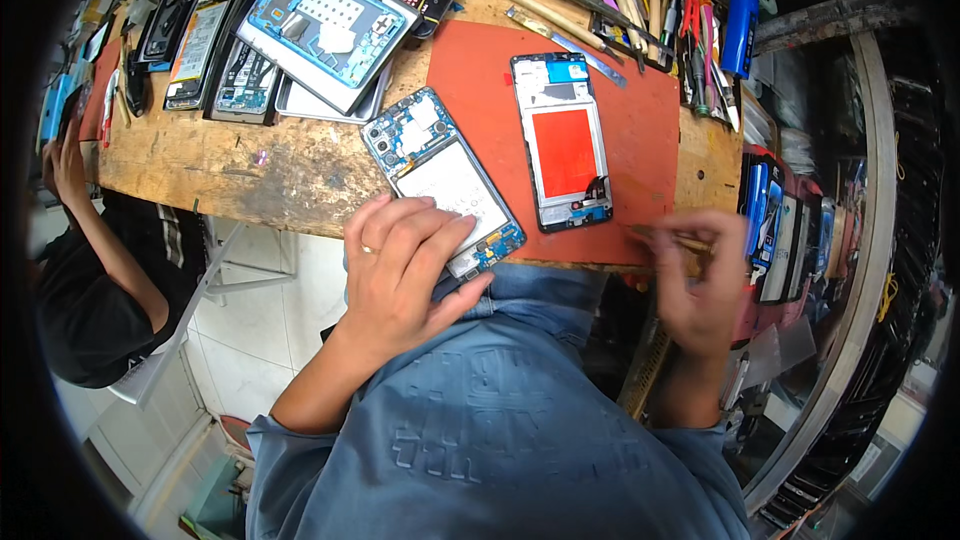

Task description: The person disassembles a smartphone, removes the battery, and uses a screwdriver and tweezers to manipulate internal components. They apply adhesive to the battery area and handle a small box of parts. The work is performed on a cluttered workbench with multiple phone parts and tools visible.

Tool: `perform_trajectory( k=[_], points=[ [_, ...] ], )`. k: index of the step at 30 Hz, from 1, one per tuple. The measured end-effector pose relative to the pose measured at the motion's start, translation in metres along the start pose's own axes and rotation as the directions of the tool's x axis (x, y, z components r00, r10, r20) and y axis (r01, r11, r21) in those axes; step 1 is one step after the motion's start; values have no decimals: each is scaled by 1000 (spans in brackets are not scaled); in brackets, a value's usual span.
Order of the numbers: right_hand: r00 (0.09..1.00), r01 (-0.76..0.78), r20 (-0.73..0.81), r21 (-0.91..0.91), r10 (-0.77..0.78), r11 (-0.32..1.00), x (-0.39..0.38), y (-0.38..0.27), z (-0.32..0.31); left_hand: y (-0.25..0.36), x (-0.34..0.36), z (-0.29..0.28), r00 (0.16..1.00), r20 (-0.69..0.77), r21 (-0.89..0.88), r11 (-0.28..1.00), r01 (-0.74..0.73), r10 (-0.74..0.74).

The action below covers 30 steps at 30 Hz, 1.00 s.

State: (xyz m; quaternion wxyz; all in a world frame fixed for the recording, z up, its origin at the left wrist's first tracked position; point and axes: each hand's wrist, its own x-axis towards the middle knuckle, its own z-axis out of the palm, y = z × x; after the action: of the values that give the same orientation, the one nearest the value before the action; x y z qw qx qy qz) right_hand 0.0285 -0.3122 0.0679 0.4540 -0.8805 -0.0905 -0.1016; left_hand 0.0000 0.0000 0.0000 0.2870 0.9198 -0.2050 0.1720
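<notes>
An opened phone, its blue circuit board and pale battery exposed, lies tilted at the bench's front edge. My left hand grips its lower end, fingers across the battery and thumb along the bottom side. To its right, a phone frame with a red rectangle in its battery bay rests apart on the reddish mat. Beyond the mat's front right corner, my right hand is smeared by motion. Its fingers are closed around a slim brownish tool, whose kind I cannot make out; it points left.
Several disassembled phones and a stacked tablet-like frame crowd the back left. Wooden-handled tools, a metal ruler, pliers and a blue cylinder stand back right. Another person's arm reaches the bench at far left.
</notes>
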Motion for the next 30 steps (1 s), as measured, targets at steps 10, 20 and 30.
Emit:
perform_trajectory(
  k=[10, 20, 30],
  points=[
    [969, 229, 132, -165, -208, 959, 9, -9, 20, 28, 35, -25, 986, 157, 97, 994, 46, -61],
    [971, 228, 63, 19, -229, 974, -2, -16, 31, 24, 36, -13, 997, -16, 77, 994, -76, 77],
    [986, 154, 48, 121, -161, 981, -5, -11, 37, -11, 50, -24, 951, -153, -190, 952, 239, -269]
  ],
)
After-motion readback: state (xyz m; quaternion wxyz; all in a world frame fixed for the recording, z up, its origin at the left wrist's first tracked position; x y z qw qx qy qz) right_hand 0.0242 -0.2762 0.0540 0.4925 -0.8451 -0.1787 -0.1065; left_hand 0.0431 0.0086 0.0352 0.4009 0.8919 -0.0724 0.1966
